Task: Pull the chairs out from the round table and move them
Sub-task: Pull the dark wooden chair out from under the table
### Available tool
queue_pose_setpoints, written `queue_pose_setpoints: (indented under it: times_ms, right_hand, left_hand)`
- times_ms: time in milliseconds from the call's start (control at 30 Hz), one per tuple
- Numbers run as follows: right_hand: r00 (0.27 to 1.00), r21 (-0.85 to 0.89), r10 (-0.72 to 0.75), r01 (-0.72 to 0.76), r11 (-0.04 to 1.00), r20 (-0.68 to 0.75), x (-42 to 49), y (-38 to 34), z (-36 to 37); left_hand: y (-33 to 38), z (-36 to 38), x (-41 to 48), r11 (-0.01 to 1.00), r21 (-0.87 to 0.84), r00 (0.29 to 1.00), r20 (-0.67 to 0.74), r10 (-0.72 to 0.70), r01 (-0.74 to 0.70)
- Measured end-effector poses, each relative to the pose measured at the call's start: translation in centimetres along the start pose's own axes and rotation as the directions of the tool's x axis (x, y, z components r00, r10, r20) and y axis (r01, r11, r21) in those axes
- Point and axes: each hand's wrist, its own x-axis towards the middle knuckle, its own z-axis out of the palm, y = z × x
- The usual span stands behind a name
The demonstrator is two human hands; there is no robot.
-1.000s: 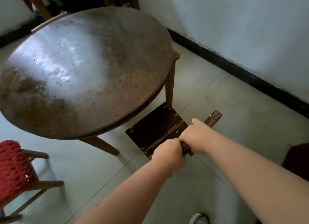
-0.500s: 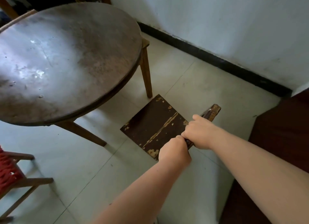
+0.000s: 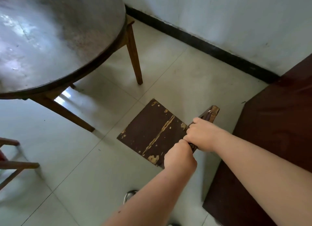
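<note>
- Dark wooden chair (image 3: 152,133), centre of frame, stands on the tiled floor (image 3: 84,175), clear of the round worktop (image 3: 50,40) at upper left.
- Left hand (image 3: 179,158) and right hand (image 3: 200,134), fingers clenched on the chair's top rail, touching each other.
- Another chair (image 3: 11,165) at left edge, partly cut off.
- Dark red furniture (image 3: 270,141) at right.
- No containers visible.

A pale tiled floor (image 3: 168,70) is seen, crossed by thin grout lines; a scuffed white wall (image 3: 219,14) is edged with a black skirting band (image 3: 199,45); a dark reddish-brown furniture surface (image 3: 273,141) is noted at right; a shoe tip (image 3: 129,194) is partly visible.
</note>
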Motion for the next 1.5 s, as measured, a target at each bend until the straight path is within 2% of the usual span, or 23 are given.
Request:
queue_pose_setpoints:
  times_ms: [167, 467, 767, 1000, 1133, 1233, 1333, 1367, 1433, 1500]
  right_hand:
    - [1.0, -0.005, 0.011, -0.012, 1.0, -0.024, -1.3, -0.7, 1.3]
    - [0.999, -0.01, -0.001, 0.002, 1.0, 0.054, -4.6, -1.2, 2.7]
    - [0.995, 0.014, 0.028, -0.03, 0.999, 0.093, -5.7, -1.6, 4.2]
    - [0.984, 0.047, 0.104, -0.112, 0.993, 0.147, -5.9, -1.9, 4.1]
    - [0.939, 0.12, 0.204, -0.244, 0.962, 0.277, -6.0, -2.1, 2.8]
    - [0.905, 0.191, 0.231, -0.312, 0.931, 0.356, -6.3, -1.6, 0.6]
    - [0.906, 0.404, 0.319, -0.412, 0.817, 0.277, -6.9, -0.4, -2.7]
    - [0.891, 0.503, 0.399, -0.453, 0.736, 0.219, -7.1, -0.1, -4.1]
    - [0.808, 0.708, 0.571, -0.488, 0.51, 0.146, -7.7, 0.3, -7.2]
    - [0.722, 0.838, 0.682, -0.441, 0.321, 0.119, -8.4, 1.0, -11.4]
  left_hand:
    - [0.6, 1.4, -0.8, 1.0, 0.0, 1.0, -0.009, 0.004, -0.004]
    - [2.6, 4.5, -2.0, 0.998, -0.056, 0.998, 0.046, -0.037, 0.04]
    - [3.7, 6.1, -2.4, 0.996, -0.084, 0.999, 0.004, -0.039, 0.039]
    - [3.3, 6.3, -2.3, 0.983, -0.183, 0.999, -0.044, -0.004, -0.004]
    - [3.2, 5.3, -2.2, 0.999, -0.046, 0.991, 0.134, -0.024, 0.03]
    - [2.7, 2.9, -2.3, 0.985, -0.16, 0.974, 0.226, -0.023, 0.06]
    - [1.7, -1.7, -3.2, 0.965, -0.26, 0.997, 0.071, -0.018, 0.036]
    - [1.5, -3.5, -3.6, 0.965, -0.262, 1.0, -0.003, -0.023, 0.021]
    - [1.6, -7.4, -4.8, 0.949, -0.316, 0.99, -0.135, -0.034, -0.011]
    - [2.6, -12.4, -6.5, 0.902, -0.422, 0.966, -0.258, -0.023, -0.091]
